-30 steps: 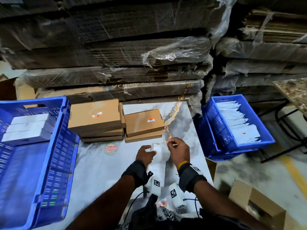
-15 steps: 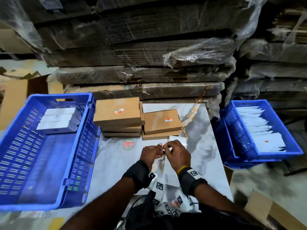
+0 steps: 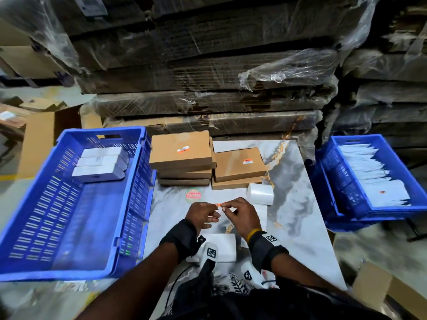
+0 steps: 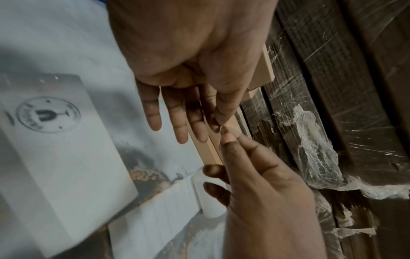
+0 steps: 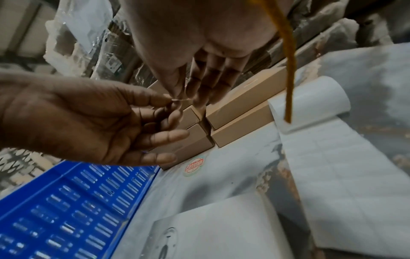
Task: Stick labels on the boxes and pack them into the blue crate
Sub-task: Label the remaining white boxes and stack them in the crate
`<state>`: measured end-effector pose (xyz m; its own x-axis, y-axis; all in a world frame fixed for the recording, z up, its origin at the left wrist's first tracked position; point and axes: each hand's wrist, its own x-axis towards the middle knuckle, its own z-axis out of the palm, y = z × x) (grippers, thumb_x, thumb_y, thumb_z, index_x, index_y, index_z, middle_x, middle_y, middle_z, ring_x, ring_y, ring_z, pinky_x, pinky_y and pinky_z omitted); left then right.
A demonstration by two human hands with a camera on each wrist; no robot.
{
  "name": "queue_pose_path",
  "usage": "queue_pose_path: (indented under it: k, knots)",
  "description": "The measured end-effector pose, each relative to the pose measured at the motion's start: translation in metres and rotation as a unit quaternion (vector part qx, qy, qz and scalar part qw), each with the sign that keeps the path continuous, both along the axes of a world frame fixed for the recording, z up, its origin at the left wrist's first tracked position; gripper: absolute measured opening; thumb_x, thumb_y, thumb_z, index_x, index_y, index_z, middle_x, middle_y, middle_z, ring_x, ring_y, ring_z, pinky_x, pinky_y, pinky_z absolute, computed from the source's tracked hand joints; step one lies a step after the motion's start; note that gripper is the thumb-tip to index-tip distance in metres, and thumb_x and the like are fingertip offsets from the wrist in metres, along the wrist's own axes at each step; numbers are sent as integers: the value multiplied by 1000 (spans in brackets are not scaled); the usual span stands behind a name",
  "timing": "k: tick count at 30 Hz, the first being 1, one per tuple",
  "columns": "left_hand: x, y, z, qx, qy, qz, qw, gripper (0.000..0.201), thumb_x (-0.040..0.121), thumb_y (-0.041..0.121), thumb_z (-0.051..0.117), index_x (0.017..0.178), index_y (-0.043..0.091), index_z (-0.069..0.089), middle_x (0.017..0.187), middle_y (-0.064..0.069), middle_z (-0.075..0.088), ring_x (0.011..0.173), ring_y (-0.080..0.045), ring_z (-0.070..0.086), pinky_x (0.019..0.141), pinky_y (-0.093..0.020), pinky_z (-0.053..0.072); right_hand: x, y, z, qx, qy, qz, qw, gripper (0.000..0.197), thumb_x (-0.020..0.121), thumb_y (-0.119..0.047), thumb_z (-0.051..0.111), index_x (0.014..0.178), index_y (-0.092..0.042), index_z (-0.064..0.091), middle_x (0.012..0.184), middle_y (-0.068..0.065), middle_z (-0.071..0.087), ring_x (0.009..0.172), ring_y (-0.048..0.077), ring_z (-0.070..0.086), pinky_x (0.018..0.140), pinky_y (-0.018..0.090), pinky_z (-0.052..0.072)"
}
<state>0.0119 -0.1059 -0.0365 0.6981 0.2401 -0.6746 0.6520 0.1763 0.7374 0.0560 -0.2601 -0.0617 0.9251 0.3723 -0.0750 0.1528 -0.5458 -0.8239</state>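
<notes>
A small orange-and-white label [image 3: 220, 205] is pinched between both hands above the marble table [image 3: 300, 204]. My left hand [image 3: 216, 208] holds its left end with thumb and forefinger, the other fingers spread [image 4: 155, 113]. My right hand [image 3: 225, 208] pinches the right end [image 5: 179, 100]. A white box [image 3: 221, 247] lies flat on the table under my wrists. The white label roll [image 3: 260, 194] lies just behind my right hand, its strip [image 5: 332, 175] trailing toward me. The big blue crate [image 3: 69, 271] on the left holds several white boxes [image 3: 99, 163].
Two stacks of brown cardboard boxes [image 3: 181, 151] [image 3: 238, 162] stand at the table's far edge. A second blue crate [image 3: 392, 213] with white paper packets sits to the right. Wrapped stacks of flat cardboard [image 3: 208, 77] form a wall behind. An open carton [image 3: 381, 287] is on the floor at lower right.
My hands left the label strip, came together and now hold a small peeled label between them. The roll lies on the table beside my right hand.
</notes>
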Motion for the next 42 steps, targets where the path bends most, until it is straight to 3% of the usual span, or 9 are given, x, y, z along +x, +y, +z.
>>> queue_pose_path:
  k: [3, 6, 11, 14, 19, 24, 34, 39, 42]
  knots:
    - [-15, 14, -11, 43, 6, -45, 998, 13, 94, 18, 58, 89, 7, 63, 68, -7, 65, 57, -18, 58, 53, -21, 38, -10, 3, -10, 19, 101, -54, 993, 19, 82, -31, 76, 99, -32, 70, 90, -6, 61, 81, 15, 63, 79, 36, 55]
    - [-31, 26, -22, 64, 30, -97, 993, 12, 93, 16, 58, 85, 8, 62, 68, -9, 62, 53, -18, 56, 49, -20, 36, -20, 7, -15, 18, 198, -52, 979, 12, 80, -28, 77, 87, -19, 72, 77, -2, 65, 66, 16, 62, 65, 33, 57]
    - [-44, 32, -37, 77, 49, -144, 985, 13, 92, 15, 58, 80, 10, 60, 66, -8, 60, 51, -18, 54, 45, -19, 35, -34, 10, -18, -18, 249, -24, 968, 18, 83, -20, 74, 66, -18, 67, 65, -5, 63, 53, 10, 57, 50, 17, 46]
    - [-47, 27, -43, 78, 59, -164, 982, 15, 90, 14, 58, 75, 9, 59, 65, -9, 59, 50, -20, 52, 44, -19, 33, -40, 11, -22, -30, 264, -37, 963, 19, 84, -22, 73, 66, -17, 66, 65, -2, 61, 51, 13, 56, 45, 15, 42]
    - [-49, 16, -54, 83, 66, -185, 977, 19, 89, 13, 59, 70, 11, 59, 63, -8, 59, 45, -17, 49, 43, -18, 34, -45, 2, -32, -75, 274, -51, 958, 33, 82, -30, 74, 54, -21, 59, 54, -6, 58, 51, 13, 55, 52, 20, 42]
    - [-51, 8, -63, 96, 81, -188, 974, 15, 83, 15, 62, 68, 12, 63, 63, -7, 61, 44, -17, 49, 43, -18, 37, -47, -5, -42, -144, 276, -56, 948, 32, 77, -31, 72, 51, -21, 59, 58, -5, 61, 63, 15, 58, 69, 28, 53]
    - [-48, 0, -72, 88, 141, -131, 977, 15, 86, 10, 60, 71, 8, 60, 49, -3, 56, 33, -14, 44, 39, -15, 31, -39, 2, -39, -220, 257, 4, 941, 31, 75, -30, 59, 52, -18, 42, 54, -4, 46, 54, 15, 43, 49, 25, 33]
    - [-47, -3, -73, 128, 155, -139, 970, 21, 79, 11, 56, 58, 11, 57, 49, -1, 60, 36, -16, 49, 41, -17, 36, -39, 6, -38, -247, 266, -11, 932, 26, 73, -29, 57, 54, -19, 43, 55, -5, 47, 55, 16, 46, 50, 25, 34]
    - [-45, -6, -73, 147, 175, -138, 964, 26, 78, 10, 55, 53, 13, 52, 47, 1, 61, 38, -17, 52, 41, -17, 37, -38, 5, -43, -250, 263, -9, 932, 29, 74, -42, 66, 57, -21, 57, 63, -7, 59, 66, 17, 58, 57, 23, 43]
